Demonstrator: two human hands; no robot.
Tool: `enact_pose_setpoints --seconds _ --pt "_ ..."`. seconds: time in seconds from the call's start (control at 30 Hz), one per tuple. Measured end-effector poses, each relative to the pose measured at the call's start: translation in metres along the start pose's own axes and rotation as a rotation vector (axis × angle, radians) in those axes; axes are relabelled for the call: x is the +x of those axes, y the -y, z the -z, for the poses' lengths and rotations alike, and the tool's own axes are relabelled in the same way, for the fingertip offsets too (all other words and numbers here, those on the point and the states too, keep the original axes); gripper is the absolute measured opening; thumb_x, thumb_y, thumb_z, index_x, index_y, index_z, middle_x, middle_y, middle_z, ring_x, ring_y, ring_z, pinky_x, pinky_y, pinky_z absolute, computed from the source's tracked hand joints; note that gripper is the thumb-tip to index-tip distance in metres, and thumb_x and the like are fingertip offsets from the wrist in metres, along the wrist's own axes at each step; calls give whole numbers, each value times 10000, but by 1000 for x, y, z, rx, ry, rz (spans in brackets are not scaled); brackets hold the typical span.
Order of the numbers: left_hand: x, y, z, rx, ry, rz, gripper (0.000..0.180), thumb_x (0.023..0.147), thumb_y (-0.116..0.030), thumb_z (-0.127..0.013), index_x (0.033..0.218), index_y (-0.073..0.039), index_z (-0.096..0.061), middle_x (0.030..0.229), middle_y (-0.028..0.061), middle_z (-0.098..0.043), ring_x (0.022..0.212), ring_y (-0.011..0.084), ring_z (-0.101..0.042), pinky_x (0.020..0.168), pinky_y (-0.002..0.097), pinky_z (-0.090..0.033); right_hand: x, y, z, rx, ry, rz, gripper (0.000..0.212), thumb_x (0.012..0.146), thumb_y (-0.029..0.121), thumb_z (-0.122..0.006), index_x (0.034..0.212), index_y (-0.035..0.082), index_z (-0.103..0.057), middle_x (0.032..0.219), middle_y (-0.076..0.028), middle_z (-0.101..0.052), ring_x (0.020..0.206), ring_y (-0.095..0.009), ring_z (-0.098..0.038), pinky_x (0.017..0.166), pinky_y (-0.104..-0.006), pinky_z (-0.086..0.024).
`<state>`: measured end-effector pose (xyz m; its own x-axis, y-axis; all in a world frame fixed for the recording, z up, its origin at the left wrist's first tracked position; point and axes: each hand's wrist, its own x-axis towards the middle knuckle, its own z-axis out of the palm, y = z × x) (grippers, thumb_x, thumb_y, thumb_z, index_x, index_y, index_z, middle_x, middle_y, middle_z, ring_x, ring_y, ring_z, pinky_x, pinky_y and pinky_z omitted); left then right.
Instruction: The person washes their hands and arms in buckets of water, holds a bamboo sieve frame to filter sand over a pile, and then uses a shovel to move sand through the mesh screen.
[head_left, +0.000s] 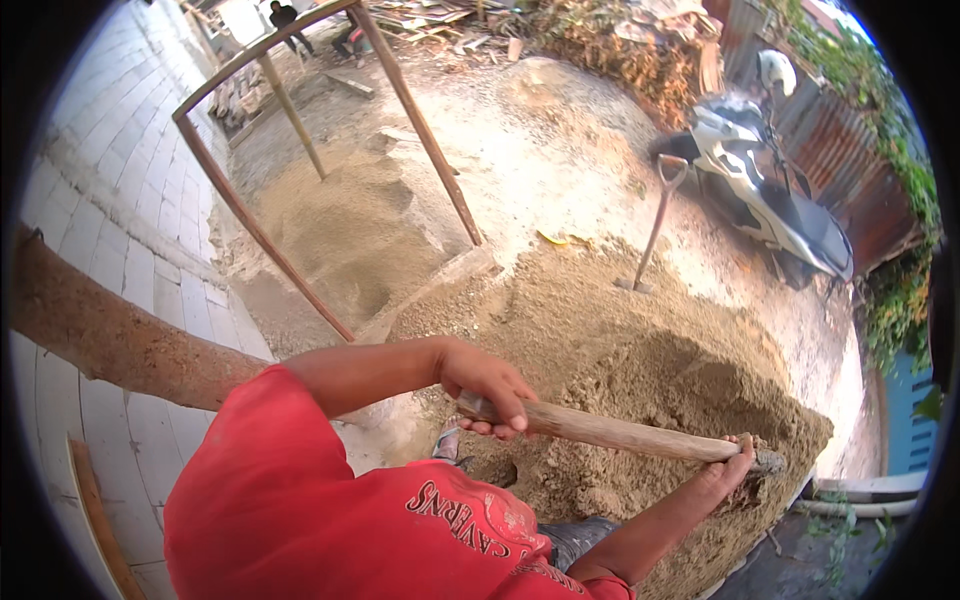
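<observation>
Both hands are closed around the wooden handle (620,433) of what looks like a hoe, held slanting over a heap of damp sand (640,370). My left hand (488,388) wraps the handle near its free end, fingers curled under. Further right, my right hand (735,465) grips it close to the dirt-caked head (768,462); the blade is mostly hidden behind that hand and forearm. Under the tool, the sand looks dug up and clumpy. A shovel (660,220) stands upright in the far edge of the heap, its blade partly sunk.
A wooden frame (410,110) leans over a second sand pile (330,215) at the far left. A pale block wall (120,200) and a thick log (130,335) lie to my left. A motorbike (760,180) is parked at the right. Two people are far off; one person (285,20) wears dark clothes.
</observation>
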<state>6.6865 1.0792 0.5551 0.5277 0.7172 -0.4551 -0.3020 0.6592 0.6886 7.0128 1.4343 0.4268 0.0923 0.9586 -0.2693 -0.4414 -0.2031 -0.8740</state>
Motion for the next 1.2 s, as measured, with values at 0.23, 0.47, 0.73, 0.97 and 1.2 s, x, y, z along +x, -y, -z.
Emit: enact_pose_setpoints --seconds 0.23,0.47,0.73,0.97,1.2 --pt "-330 187 -84 -340 -779 -624 589 903 -289 -654 1296 103 -460 791 109 -582 462 95 -520 369 208 -400 -350 -90 -387 -154 568 -403 475 974 208 -605 1262 -136 -448 1181 -219 -568 1062 -285 -605 958 -373 -515" --pt "-411 172 -197 849 -1842 132 471 757 -209 -732 1175 -65 -568 930 96 -643 892 283 -655 767 398 -514 -477 -157 -455 602 1003 -975 322 955 375 -575 872 91 -446 744 -23 -487 633 -126 -522 586 -250 -522" --pt "-325 223 -59 809 -1279 174 367 724 -112 -643 1080 -61 -567 958 164 -640 946 357 -636 787 468 -494 -378 -217 -335 -21 606 -656 259 966 298 -556 974 83 -411 737 -36 -448 655 -149 -485 572 -279 -461" --pt "-182 192 28 946 -773 155 392 739 -264 -708 1072 -84 -608 921 170 -691 867 363 -673 728 469 -520 -223 -211 -72 -283 -201 -636 325 937 377 -494 790 110 -381 712 -20 -424 636 -185 -447 626 -355 -445" --pt "-51 150 88 920 -137 175 384 758 -336 -743 1002 -62 -629 796 92 -680 704 214 -674 594 373 -521 -199 -147 103 -128 -509 -490 197 933 229 -530 881 63 -437 818 -51 -470 754 -224 -497 701 -411 -497"
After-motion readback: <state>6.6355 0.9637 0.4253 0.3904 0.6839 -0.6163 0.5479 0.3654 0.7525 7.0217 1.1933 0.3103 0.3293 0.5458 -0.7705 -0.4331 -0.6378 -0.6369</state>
